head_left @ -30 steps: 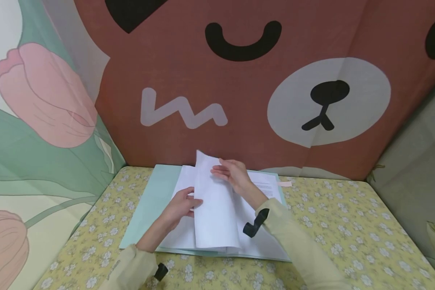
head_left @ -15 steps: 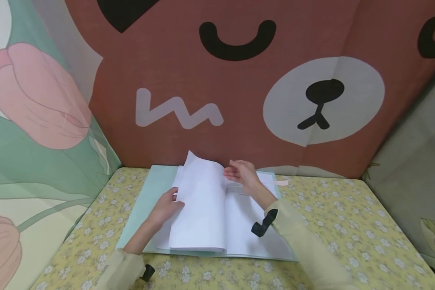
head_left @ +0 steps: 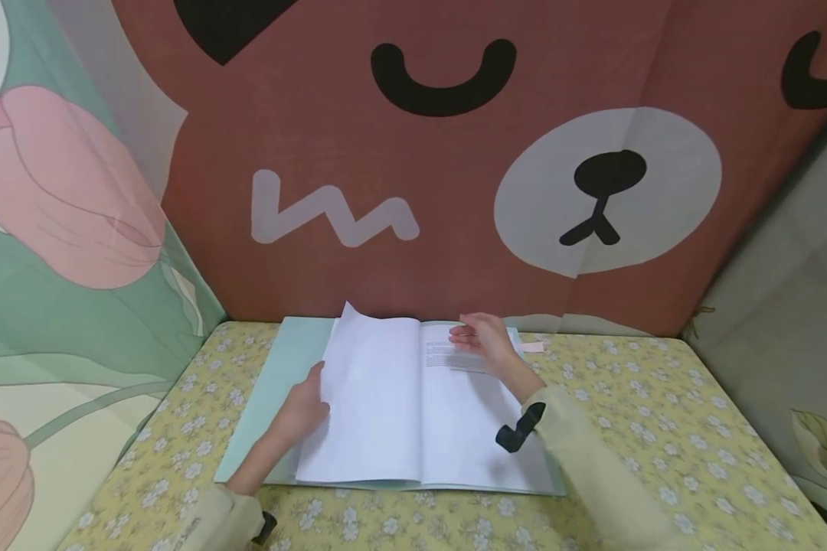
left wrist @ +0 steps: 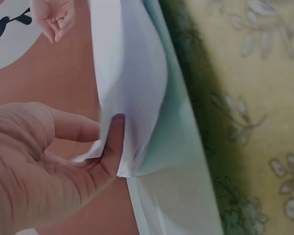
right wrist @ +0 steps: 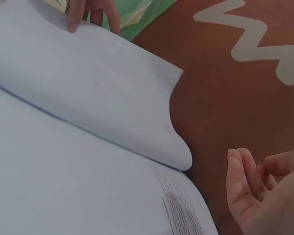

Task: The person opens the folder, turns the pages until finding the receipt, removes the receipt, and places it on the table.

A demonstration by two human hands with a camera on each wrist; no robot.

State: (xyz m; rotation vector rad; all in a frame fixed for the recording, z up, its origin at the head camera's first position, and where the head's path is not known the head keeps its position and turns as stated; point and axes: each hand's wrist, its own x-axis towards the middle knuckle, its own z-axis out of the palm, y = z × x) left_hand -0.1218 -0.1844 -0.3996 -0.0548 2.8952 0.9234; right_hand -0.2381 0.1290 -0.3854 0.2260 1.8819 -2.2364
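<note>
A light green folder (head_left: pixel 302 344) lies spread on the table, with white sheets in it. My left hand (head_left: pixel 299 413) pinches the outer left edge of a white page (head_left: pixel 368 398) between thumb and finger. That page curves up a little, and its far corner sticks up. In the left wrist view, a fingertip (left wrist: pixel 118 122) presses against the paper. My right hand (head_left: pixel 485 340) hovers over the far end of the right-hand page (head_left: pixel 482 428), its fingers loosely bent and holding nothing. Several lines of small print (right wrist: pixel 179 205) show on that page, too small to read.
A pink tab (head_left: pixel 532 347) juts out from the folder's right side. Yellow flowered cloth (head_left: pixel 634 428) covers the table. Behind stands a hanging brown cloth (head_left: pixel 455 268) with a bear's face, and a tulip-patterned cloth (head_left: pixel 76 191) hangs at the left.
The page has swung over to the left and flattened, guided by my left hand. My right hand has left the page and moved right, uncovering the printed page.
</note>
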